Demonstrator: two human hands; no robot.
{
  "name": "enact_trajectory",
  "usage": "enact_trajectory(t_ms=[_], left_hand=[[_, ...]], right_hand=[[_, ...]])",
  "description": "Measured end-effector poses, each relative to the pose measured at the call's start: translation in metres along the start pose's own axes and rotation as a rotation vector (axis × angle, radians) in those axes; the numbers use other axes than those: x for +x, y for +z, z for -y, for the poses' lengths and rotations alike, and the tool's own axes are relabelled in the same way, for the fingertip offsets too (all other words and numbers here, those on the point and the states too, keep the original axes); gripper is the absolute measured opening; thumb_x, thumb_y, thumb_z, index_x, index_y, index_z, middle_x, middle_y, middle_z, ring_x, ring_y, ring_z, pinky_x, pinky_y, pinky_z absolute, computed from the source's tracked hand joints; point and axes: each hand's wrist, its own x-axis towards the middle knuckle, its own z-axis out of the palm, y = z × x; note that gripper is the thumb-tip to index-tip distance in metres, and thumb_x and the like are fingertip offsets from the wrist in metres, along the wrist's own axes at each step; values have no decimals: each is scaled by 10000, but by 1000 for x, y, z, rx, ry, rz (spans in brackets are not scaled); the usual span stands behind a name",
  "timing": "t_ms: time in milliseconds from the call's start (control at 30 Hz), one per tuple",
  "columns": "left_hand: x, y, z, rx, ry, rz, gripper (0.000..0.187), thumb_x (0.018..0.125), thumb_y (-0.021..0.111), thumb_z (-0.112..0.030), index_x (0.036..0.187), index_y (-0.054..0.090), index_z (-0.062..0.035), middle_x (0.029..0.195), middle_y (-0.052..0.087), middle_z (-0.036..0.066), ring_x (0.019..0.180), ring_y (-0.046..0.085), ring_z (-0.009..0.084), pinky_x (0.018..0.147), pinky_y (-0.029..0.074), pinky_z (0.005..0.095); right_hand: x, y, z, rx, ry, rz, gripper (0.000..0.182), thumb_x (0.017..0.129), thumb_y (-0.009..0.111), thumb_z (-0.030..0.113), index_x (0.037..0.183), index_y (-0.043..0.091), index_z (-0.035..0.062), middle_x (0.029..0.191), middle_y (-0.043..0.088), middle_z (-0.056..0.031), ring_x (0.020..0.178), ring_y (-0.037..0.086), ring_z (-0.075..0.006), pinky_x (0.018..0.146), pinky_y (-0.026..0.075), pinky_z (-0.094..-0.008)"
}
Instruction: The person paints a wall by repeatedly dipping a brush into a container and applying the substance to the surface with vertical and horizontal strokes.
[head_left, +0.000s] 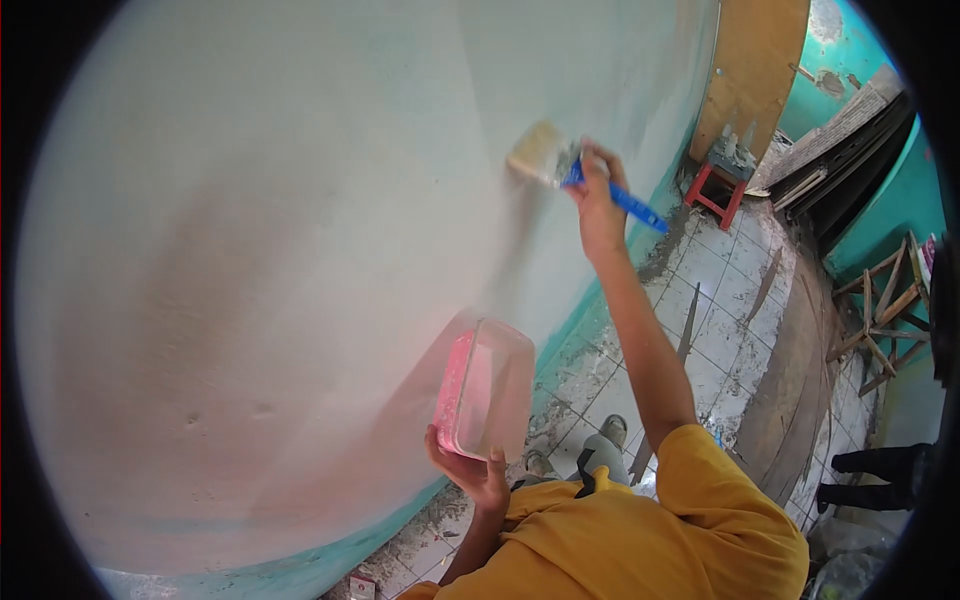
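Note:
My right hand (603, 205) is closed around the blue handle of a wide paintbrush (543, 155). Pale bristles point left, right at the whitish wall (330, 130), and a shadow falls below them. Lower down, my left hand (472, 473) grips the bottom end of a pink-and-clear plastic container (487, 390), with the thumb on its near side. The container is tilted, its opening partly facing me, and pale pink shows inside. Damp-looking darker patches and a few small pits mark the wall around it.
A turquoise band (570, 330) runs along the wall's foot. Debris and wood strips litter the tiled floor (705, 270). A red stool (718, 185) stands near a wooden door (750, 80). Boards (840, 150) lean at the right, above a wooden frame (890, 310). Another person's dark-clothed legs (870, 478) show lower right.

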Motion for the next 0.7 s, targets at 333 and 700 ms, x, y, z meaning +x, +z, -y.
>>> enact_trajectory(t_ms=[333,700], left_hand=[[4,19,1,30,20,-11,1012,837,745,-337,1513,76,10,1460,219,189,1376,276,314,1136,240,482],[8,23,-2,21,43,2,1026,833,747,-356,1513,69,5,1466,207,185,1388,260,313,1141,237,483]], right_hand=[[-50,-102,-113,-370,215,-91,282,951,607,172,1152,565,-22,856,691,-132,761,673,-154,659,559,-289],[-10,-36,-47,-9,110,-2,262,1005,547,178,1239,553,60,1097,619,-73,991,606,-139,881,539,-322]])
